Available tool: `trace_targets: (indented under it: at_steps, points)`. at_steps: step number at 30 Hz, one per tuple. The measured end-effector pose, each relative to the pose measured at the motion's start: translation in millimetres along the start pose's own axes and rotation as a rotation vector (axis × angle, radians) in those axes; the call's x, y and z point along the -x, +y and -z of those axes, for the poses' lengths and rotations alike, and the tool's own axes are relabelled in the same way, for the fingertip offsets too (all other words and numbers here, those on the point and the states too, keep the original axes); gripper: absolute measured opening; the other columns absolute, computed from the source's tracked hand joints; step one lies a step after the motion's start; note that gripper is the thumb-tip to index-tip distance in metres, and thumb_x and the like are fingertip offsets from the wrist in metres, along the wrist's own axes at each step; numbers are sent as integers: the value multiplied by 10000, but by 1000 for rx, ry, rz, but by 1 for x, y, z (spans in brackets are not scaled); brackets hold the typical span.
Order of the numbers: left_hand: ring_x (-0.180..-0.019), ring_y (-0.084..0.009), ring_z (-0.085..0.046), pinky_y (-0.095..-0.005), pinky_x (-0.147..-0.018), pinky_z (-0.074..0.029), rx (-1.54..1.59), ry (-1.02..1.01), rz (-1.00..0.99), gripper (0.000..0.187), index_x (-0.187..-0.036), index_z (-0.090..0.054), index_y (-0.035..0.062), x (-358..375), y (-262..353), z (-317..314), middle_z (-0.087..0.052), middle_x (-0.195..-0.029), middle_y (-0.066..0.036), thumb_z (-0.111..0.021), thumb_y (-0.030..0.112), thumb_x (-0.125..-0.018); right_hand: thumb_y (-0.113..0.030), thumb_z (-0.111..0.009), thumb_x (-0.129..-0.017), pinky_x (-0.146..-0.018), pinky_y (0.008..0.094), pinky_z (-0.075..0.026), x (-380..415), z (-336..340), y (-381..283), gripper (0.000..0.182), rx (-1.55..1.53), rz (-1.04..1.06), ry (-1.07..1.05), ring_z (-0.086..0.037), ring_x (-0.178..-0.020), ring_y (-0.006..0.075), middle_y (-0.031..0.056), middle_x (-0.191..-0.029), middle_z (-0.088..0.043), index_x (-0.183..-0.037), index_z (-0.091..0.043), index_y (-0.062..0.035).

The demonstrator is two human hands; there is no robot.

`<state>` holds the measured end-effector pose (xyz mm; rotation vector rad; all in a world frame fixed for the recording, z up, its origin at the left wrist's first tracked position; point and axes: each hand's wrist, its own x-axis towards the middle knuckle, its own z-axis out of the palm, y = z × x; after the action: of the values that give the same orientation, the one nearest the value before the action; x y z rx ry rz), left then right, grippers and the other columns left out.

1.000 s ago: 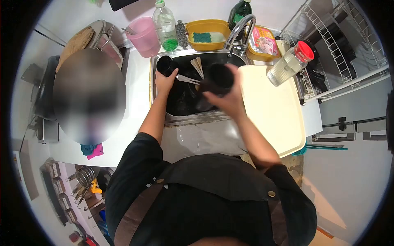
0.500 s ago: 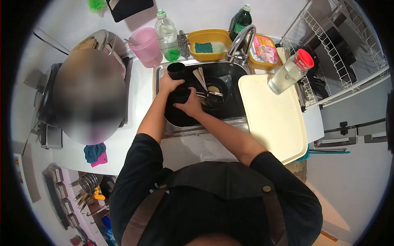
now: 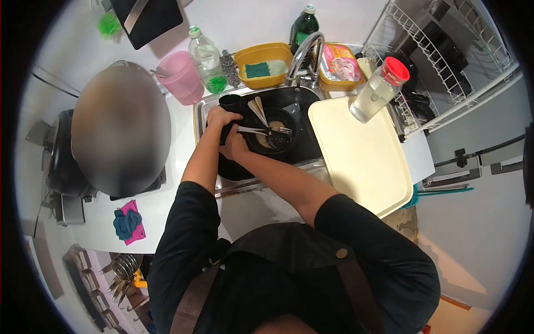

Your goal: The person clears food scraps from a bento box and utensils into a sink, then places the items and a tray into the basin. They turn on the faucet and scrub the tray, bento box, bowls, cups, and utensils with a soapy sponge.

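Note:
Over the left side of the black sink [image 3: 306, 142], my left hand [image 3: 221, 117] is closed around a black cup [image 3: 230, 101], its dark opening facing up. Just below it, my right hand [image 3: 236, 143] is curled against a dark object at the sink's left wall. Black on black hides that object's shape. Beside my hands sits a black bowl [image 3: 293, 127] with pale residue or water inside. Light-handled cutlery [image 3: 258, 110], a fork [image 3: 282, 131] and a black ladle-like utensil [image 3: 278, 140] lie in it.
A cream tray [image 3: 361, 161] overlaps the sink's right edge, bearing a red-lidded jar [image 3: 380, 92]. Behind the sink stand the faucet [image 3: 317, 50], a yellow tub [image 3: 245, 58] with a green sponge [image 3: 257, 70], bottles [image 3: 206, 55] and a pink pitcher [image 3: 182, 78]. A wire rack [image 3: 439, 67] is at right.
My right hand has moved left, closer to my left hand, away from the bowl with the cutlery. My left hand still grips the black cup. The whole view has shifted slightly.

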<state>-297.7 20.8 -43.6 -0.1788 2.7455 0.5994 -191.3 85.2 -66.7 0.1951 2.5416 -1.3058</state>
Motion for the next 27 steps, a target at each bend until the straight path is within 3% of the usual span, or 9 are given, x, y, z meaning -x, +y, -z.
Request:
trace_targets:
  at_steps: [5, 9, 11, 14, 16, 19, 22, 25, 27]
  points:
    - [-922, -290, -618, -341, -796, -475, 149, -132, -155, 746, -973, -644, -30, -19, -25, -12, -633, -991, -204, -765, 551, -521, -400, -720, -681, -891, 412, -428, -3, -8, 12, 1026, 93, 87, 8, -518, -1053, 404, 316, -1128, -493, -1314, -80, 93]
    - [-938, -281, -614, -343, -811, -466, 146, -65, -152, 712, -1057, -623, 3, -25, -44, -17, -626, -1012, -209, -726, 542, -604, -334, -734, -664, -843, 400, -452, 23, 33, 22, 759, 95, 335, -37, -560, -980, 381, 255, -1043, -562, -1203, -371, 57]
    - [-957, -285, -608, -338, -825, -458, 82, 51, -178, 715, -1062, -612, -17, -9, -48, -14, -618, -1025, -218, -721, 533, -618, -291, -708, -689, -742, 382, -486, 46, 75, 30, 433, 90, 443, 4, -616, -844, 321, 178, -897, -626, -979, -577, 2]
    - [-960, -316, -601, -351, -826, -460, 125, 122, -253, 724, -1049, -583, -59, 19, -51, -6, -618, -1002, -224, -692, 532, -645, -299, -649, -726, -617, 412, -472, 90, 167, 42, 261, 39, 427, 444, -605, -654, 338, 153, -637, -604, -674, -645, -44]
    - [-951, -314, -601, -356, -821, -461, 165, 209, -295, 617, -1034, -590, -43, 35, -50, -8, -621, -991, -211, -691, 454, -681, -285, -622, -773, -554, 368, -455, 101, 218, 76, 298, -89, 246, 870, -585, -540, 262, 147, -614, -597, -617, -613, -31]
    - [-917, -307, -600, -363, -807, -460, 303, 509, -389, 436, -1009, -592, -25, 60, -44, -16, -624, -959, -189, -681, 296, -728, -237, -661, -770, -570, 324, -438, 110, 298, 101, 272, -82, 320, 1333, -543, -579, 188, 109, -685, -585, -808, -550, 9]
    - [-798, -235, -587, -336, -746, -463, 584, 907, -465, 230, -937, -583, 2, 100, -9, -37, -606, -830, -115, -642, 112, -744, -242, -702, -736, -623, 314, -459, 96, 326, 102, 460, -109, 342, 1378, -556, -634, 201, 122, -770, -583, -990, -435, 34]
    - [-602, -108, -526, -244, -563, -440, 797, 671, -549, 156, -891, -592, 46, 173, 53, -63, -543, -709, -36, -650, 103, -757, -249, -723, -726, -627, 293, -471, 86, 332, 91, 582, -327, 345, 1218, -554, -626, 174, 109, -766, -576, -1072, -354, 38]
    - [-607, -124, -573, -270, -586, -473, 772, 151, -547, 208, -889, -596, 29, 204, 76, -98, -619, -782, -81, -667, 182, -766, -226, -725, -741, -601, 287, -484, 60, 340, 109, 574, -456, 433, 1163, -544, -591, 141, 92, -766, -574, -1085, -345, 32]
